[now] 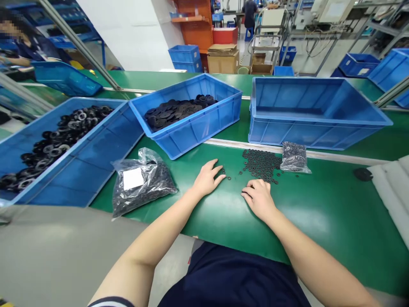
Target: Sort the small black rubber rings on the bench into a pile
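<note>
My left hand [206, 179] rests low over the green tabletop with its fingers apart and nothing gripped. Just beyond its fingertips lie a few small black rings [229, 178]. At the near edge of a spread pile of small black rings [260, 164], my right hand [259, 197] is curled, thumb and fingers close together. Whatever it may hold is hidden. A small clear bag of dark rings [294, 157] lies against the pile's right side. Left of my left hand sits a larger clear bag [143, 183] full of black parts, with a white label on it.
Three blue bins line the back of the green table [319, 213]: one with black rings [115, 149], one with flat black discs [198, 132], and an empty one [306, 132]. White padding [391, 192] and a black disc [363, 174] are at right. Another person [30, 42] sits far left.
</note>
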Available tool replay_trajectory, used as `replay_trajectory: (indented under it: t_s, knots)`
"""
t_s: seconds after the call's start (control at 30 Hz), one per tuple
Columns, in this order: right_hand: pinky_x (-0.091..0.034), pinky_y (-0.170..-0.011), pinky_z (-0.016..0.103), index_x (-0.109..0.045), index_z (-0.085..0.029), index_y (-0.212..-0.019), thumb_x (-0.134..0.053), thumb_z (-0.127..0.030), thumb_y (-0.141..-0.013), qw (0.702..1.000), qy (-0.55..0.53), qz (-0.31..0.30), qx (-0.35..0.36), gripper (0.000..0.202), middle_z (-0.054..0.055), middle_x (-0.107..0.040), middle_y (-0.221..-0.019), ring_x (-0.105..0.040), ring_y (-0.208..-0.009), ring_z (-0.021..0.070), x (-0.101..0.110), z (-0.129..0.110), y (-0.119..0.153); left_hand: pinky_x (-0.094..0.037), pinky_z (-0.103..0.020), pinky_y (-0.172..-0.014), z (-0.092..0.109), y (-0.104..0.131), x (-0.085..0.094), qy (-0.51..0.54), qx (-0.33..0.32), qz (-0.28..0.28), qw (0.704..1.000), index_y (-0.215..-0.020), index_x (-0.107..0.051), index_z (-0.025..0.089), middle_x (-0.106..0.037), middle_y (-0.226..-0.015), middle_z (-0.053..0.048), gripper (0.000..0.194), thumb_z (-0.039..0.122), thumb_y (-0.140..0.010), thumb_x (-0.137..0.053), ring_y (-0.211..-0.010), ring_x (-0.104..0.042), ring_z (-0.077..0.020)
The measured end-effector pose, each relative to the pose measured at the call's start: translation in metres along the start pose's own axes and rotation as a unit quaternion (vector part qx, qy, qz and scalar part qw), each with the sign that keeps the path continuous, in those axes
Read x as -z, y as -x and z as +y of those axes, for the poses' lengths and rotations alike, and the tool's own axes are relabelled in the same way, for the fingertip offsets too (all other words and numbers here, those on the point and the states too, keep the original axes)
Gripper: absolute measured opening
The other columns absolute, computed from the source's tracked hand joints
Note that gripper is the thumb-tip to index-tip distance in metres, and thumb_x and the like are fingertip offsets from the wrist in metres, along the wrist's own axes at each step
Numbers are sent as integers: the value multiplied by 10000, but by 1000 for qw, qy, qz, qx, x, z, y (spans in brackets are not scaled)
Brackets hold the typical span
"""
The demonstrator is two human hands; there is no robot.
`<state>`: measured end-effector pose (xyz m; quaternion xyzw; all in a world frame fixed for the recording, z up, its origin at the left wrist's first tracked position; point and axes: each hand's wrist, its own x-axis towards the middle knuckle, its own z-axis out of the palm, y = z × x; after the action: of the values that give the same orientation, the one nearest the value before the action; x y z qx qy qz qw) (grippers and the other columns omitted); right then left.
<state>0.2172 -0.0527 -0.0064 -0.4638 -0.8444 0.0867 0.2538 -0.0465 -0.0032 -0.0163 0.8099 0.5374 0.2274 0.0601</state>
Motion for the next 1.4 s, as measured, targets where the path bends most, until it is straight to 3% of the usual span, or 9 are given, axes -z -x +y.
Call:
replay_trajectory:
  t_s: [0.1, 0.23, 0.37, 0.5, 0.63, 0.87, 1.03, 1.23, 1.4]
  knots:
    - [-352, -828, 431, -724, -233, -875, -568, -266, -961, 1000, 10, -10, -15, 181, 82, -652, -958, -519, -967, 257, -2, 0, -5, -430, -491, -1084, -4, -2, -1, 13, -12, -1, 1000, -1159, -711, 206, -553, -1385, -155, 344, 388, -1012, -459, -1312, -498, -277]
    - [-353, -789, 429, -727, -219, -848, -531, -287, -970, 995, 48, 17, -86, 241, 104, -653, -920, -503, -934, 275, -3, 7, -12, -414, -508, -1064, -4, -6, -1, 10, -21, -16, 1000, -1195, -705, 248, -556, -1387, -136, 310, 332, -1009, -472, -1306, -491, -278]
    - [-404, -778, 422, -737, -203, -963, -510, -283, -975, 986, 60, 53, -144, 240, 117, -663, -923, -529, -908, 278, -3, 19, -9, -423, -502, -1025, -5, -7, -1, 6, -63, -7, 998, -1144, -729, 251, -590, -1338, -140, 299, 273, -1011, -462, -1262, -514, -278]
    - [-479, -838, 388, -718, -186, -1034, -498, -267, -979, 990, -5, 53, -129, 240, 110, -652, -941, -595, -898, 242, 3, 29, 5, -430, -506, -995, -7, -6, -5, 10, -108, 32, 994, -1147, -722, 242, -611, -1301, -149, 277, 247, -1001, -487, -1213, -539, -286]
    - [-495, -835, 373, -705, -192, -995, -568, -298, -953, 994, -40, 20, -97, 178, 91, -661, -950, -615, -902, 231, 10, 34, 12, -438, -495, -964, -7, -7, -8, 21, -151, 33, 988, -1144, -719, 261, -624, -1279, -134, 276, 226, -1002, -484, -1191, -545, -283]
    - [-450, -792, 358, -693, -198, -888, -530, -241, -949, 999, -9, 11, -53, 179, 69, -661, -841, -599, -838, 223, 5, 41, 6, -446, -439, -968, 1, -4, -6, 44, -85, 49, 994, -989, -685, 207, -676, -1151, -105, 203, 275, -1007, -495, -1119, -568, -246]
    - [-459, -758, 330, -685, -188, -903, -524, -262, -942, 996, -55, 44, -53, 182, 60, -659, -833, -593, -774, 200, -3, 41, -1, -444, -386, -878, 24, 7, -8, 20, -79, 100, 992, -956, -643, 186, -695, -1001, -90, 183, 259, -1012, -485, -985, -589, -212]
    - [-458, -789, 325, -692, -195, -902, -524, -233, -938, 997, -40, 39, -47, 175, 63, -669, -857, -599, -812, 201, -8, 36, -8, -397, -364, -765, 79, 7, -28, -24, -124, 52, 991, -884, -658, 184, -668, -909, -68, 256, 229, -1028, -451, -885, -548, -199]
    - [-449, -795, 324, -706, -191, -879, -530, -205, -942, 997, -3, 49, -51, 187, 61, -680, -846, -601, -833, 203, -8, 30, -11, -398, -358, -737, 87, 5, -35, -18, -126, 58, 990, -892, -676, 177, -661, -934, -76, 213, 214, -1002, -498, -892, -532, -213]
